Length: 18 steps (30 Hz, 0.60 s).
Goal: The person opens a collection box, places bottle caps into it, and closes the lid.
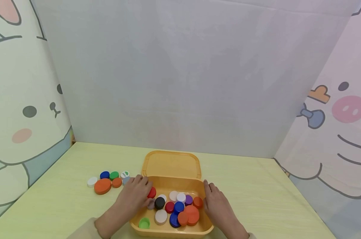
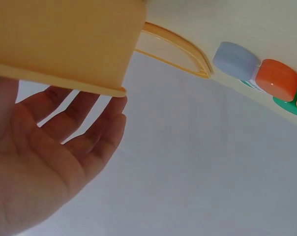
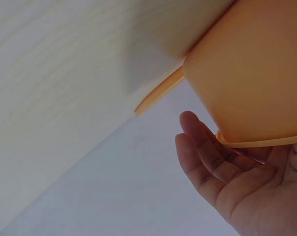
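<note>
A yellow-orange plastic box [image 1: 171, 233] full of loose bottle caps sits at the table's front. My left hand [image 1: 133, 196] grips its left rim, thumb reaching inside among the caps. In the left wrist view, the fingers [image 2: 105, 142] bend up to the rim from outside. On the opposite side my right hand [image 1: 219, 205] holds the right rim; in the right wrist view its fingers [image 3: 207, 152] lie loosely bent at the rim's corner. Inside are a black cap [image 1: 159, 202], a light green cap [image 1: 144, 223], a blue cap [image 1: 179, 207], a big orange-red cap [image 1: 193, 214] and several others.
Behind the box lies its matching yellow lid [image 1: 171, 162], flat on the table. Left of the box is a group of several caps, among them a large orange cap [image 1: 103, 186], a green cap [image 1: 114, 175] and a white cap [image 1: 92, 182]. A grey-white curtain [image 1: 174, 79] closes off the back.
</note>
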Motion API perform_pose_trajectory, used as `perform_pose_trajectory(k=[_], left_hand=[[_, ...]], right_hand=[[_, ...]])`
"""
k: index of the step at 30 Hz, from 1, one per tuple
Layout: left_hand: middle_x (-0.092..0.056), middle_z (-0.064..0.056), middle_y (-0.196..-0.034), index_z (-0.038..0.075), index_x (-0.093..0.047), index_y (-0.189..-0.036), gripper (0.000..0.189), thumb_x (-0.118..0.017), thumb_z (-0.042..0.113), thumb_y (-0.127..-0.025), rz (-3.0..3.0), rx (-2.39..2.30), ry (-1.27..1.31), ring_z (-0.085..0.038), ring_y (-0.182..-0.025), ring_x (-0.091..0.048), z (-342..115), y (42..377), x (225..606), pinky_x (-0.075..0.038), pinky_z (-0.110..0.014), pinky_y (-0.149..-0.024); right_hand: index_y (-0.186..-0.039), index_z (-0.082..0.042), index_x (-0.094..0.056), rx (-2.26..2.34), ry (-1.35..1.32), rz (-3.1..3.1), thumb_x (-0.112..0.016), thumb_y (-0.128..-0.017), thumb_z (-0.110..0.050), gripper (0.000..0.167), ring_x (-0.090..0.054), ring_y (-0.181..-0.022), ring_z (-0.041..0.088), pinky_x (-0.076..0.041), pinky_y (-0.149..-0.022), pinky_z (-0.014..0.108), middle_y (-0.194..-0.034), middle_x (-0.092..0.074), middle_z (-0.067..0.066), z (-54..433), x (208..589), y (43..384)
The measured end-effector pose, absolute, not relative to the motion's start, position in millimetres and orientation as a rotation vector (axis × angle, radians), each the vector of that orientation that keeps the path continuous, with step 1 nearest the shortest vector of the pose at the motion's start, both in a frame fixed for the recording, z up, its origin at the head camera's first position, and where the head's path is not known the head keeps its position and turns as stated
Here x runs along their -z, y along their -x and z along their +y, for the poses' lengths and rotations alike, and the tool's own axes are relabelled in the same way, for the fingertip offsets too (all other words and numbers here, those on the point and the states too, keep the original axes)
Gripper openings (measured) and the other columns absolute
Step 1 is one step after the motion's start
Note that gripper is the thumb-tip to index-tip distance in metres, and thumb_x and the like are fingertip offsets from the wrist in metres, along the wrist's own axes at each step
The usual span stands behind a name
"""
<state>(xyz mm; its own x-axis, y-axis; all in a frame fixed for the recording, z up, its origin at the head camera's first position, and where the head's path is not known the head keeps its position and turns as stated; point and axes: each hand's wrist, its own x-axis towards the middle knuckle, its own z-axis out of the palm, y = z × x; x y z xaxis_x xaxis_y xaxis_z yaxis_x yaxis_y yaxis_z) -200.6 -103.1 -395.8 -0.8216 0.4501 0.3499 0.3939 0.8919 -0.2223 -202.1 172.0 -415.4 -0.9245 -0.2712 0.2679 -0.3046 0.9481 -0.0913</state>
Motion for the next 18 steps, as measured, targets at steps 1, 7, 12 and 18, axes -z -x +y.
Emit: perform_pose_trajectory(k=[1,7,12,18], left_hand=[[-0.059,-0.004,-0.089,0.010,-0.064,-0.092,0.045,-0.071,0.048,-0.070,-2.660,-0.209,0.620,-0.022,-0.086,-0.052,-102.7,201.0,397.1,-0.048,-0.033,-0.073],[-0.060,-0.004,-0.090,0.011,-0.064,-0.091,0.039,-0.073,0.043,-0.070,-2.658,-0.230,0.623,-0.023,-0.089,-0.052,-101.4,200.9,402.0,-0.048,-0.034,-0.075],[-0.060,-0.004,-0.091,0.011,-0.065,-0.091,0.039,-0.074,0.042,-0.069,-2.657,-0.229,0.631,-0.023,-0.092,-0.053,-99.2,199.1,401.9,-0.048,-0.035,-0.077],[-0.059,-0.004,-0.090,0.011,-0.065,-0.093,0.041,-0.074,0.044,-0.069,-2.706,-0.241,0.636,-0.022,-0.089,-0.051,-95.7,197.9,401.6,-0.048,-0.034,-0.077]], right_hand=[[-0.130,0.004,-0.044,-0.192,-0.427,-2.851,-0.052,-0.085,-0.012,0.048,-0.055,-0.096,0.027,-0.049,-0.085,0.043,-0.113,-0.054,0.017,171.9,415.2,202.0],[-0.130,0.004,-0.044,-0.199,-0.416,-2.867,-0.052,-0.085,-0.012,0.048,-0.055,-0.097,0.027,-0.049,-0.085,0.043,-0.115,-0.054,0.017,171.1,414.7,201.2],[-0.130,0.003,-0.044,-0.197,-0.419,-2.851,-0.052,-0.085,-0.011,0.048,-0.056,-0.096,0.027,-0.049,-0.085,0.043,-0.114,-0.054,0.017,171.9,415.0,201.0],[-0.130,0.003,-0.044,-0.187,-0.426,-2.841,-0.052,-0.084,-0.011,0.048,-0.055,-0.091,0.024,-0.049,-0.083,0.041,-0.112,-0.054,0.015,172.4,416.1,201.8]])
